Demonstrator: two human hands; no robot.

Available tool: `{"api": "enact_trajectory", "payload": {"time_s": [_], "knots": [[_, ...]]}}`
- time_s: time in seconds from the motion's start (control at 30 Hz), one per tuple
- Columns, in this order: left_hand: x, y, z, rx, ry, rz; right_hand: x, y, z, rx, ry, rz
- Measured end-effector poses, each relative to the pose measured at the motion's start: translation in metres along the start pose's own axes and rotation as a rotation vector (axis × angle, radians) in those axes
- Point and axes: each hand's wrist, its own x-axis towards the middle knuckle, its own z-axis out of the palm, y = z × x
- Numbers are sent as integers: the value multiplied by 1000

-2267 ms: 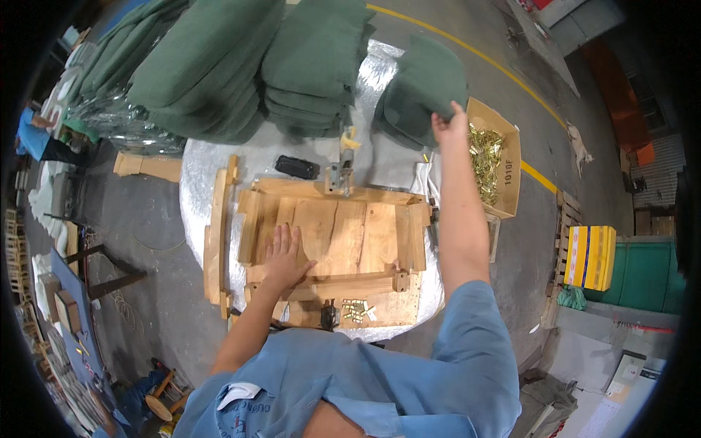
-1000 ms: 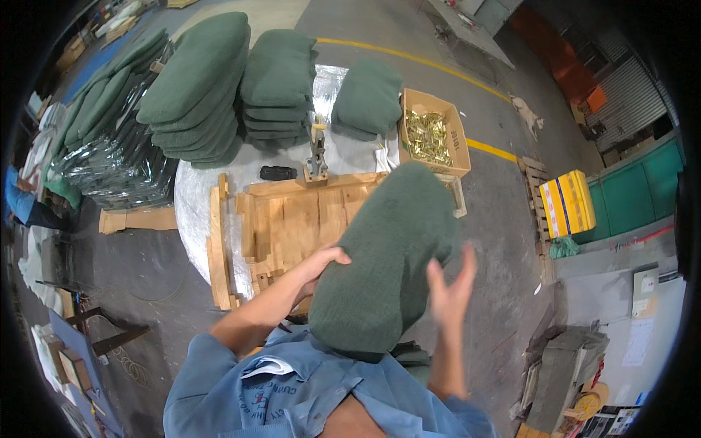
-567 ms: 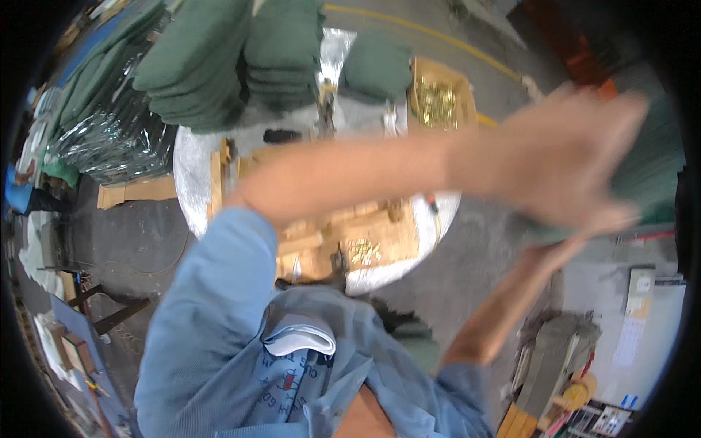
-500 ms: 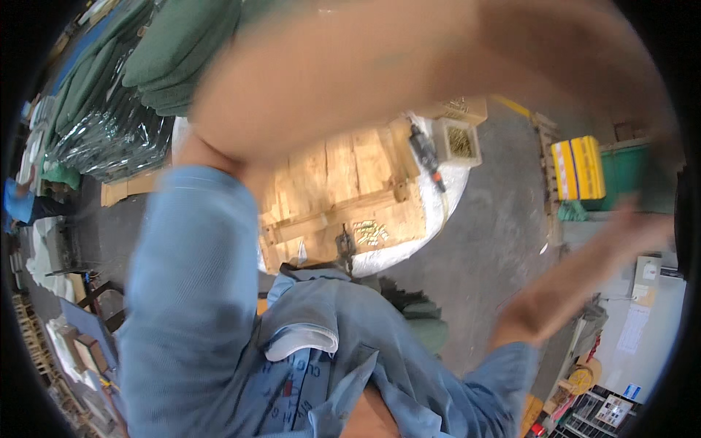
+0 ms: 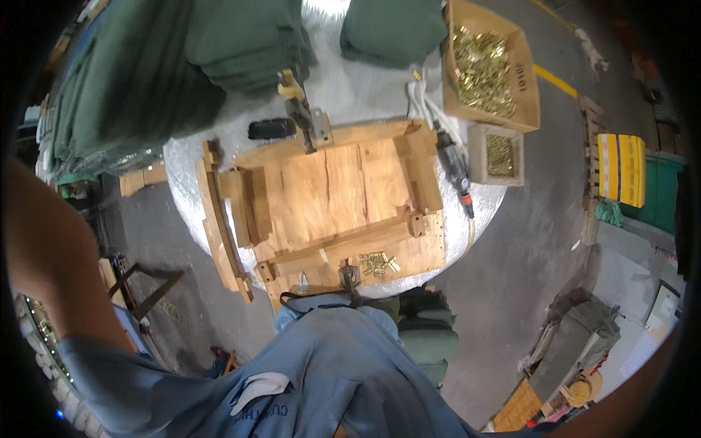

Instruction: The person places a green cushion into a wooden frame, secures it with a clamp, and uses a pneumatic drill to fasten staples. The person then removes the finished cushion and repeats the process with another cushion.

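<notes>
Both my hands are outside the picture. My left arm bends up along the left rim, and a dark bit of my right arm shows at the lower right rim. In front of me a wooden panel [image 5: 336,191] lies on a round table with wooden rails standing along its edges. Several small brass-coloured metal pieces [image 5: 377,263] lie on the near board beside a clamp [image 5: 350,275]. Another clamp [image 5: 299,117] grips the far side. To the right lies a power screwdriver [image 5: 454,164] with a red collar near its tip.
Loose wooden strips [image 5: 217,226] lie left of the panel. A cardboard box [image 5: 527,91] of brass-coloured pieces and a small bin [image 5: 478,155] of screws stand at the far right. Folded green cloths [image 5: 244,44] pile up behind. A yellow case [image 5: 621,169] is off to the right.
My arms have swung out from across the view to its left and right rims. The panel, clamps and boxes now show unblocked.
</notes>
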Motion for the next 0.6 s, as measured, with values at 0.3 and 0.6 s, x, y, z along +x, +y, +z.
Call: {"api": "enact_trajectory", "payload": {"time_s": [0.3, 0.6], "knots": [[-362, 86, 57, -259, -165, -703, 23, 217, 89, -572, -116, 267], [-399, 43, 168, -170, -680, -281, 34, 219, 83, -442, -234, 187]]}}
